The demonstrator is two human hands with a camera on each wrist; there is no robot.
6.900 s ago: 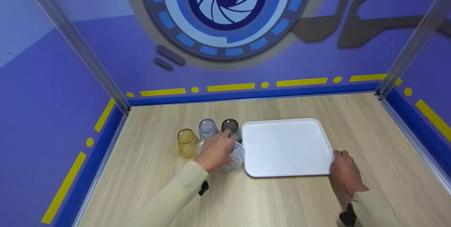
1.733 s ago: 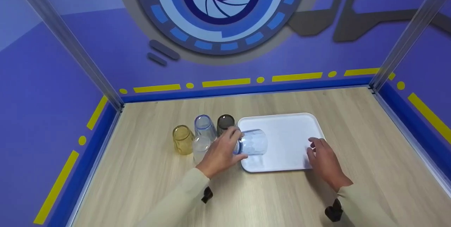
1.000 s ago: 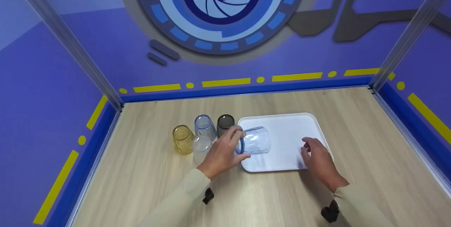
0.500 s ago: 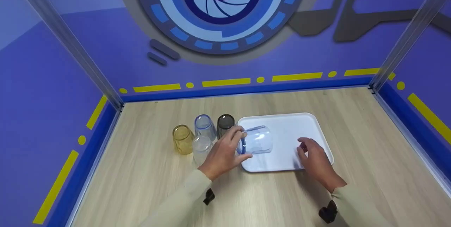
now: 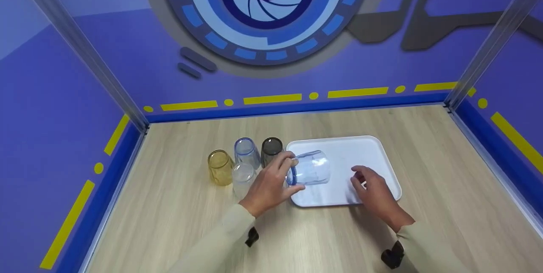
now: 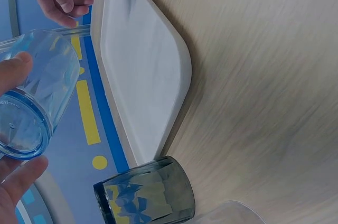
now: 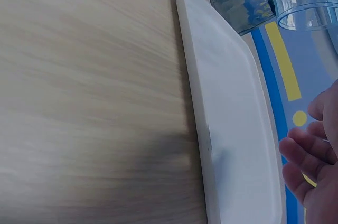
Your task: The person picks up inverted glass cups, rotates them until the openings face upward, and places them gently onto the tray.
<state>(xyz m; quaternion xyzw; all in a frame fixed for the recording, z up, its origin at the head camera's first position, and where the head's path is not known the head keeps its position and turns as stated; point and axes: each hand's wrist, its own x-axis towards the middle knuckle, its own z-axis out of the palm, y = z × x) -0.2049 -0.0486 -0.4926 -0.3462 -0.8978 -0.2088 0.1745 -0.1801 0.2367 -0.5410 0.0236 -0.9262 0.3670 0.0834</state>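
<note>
Right hand has moved further left over the tray since half a second ago, closing on the cup, which the left hand has tipped slightly more toward it. Cup is clear blue-tinted plastic with a darker blue rim, held on its side above the tray's left part, rim toward the left hand, which grips it near the rim with thumb and curled fingers. Right hand hovers just right of the cup's base, fingers loosely curled, holding nothing.
</note>
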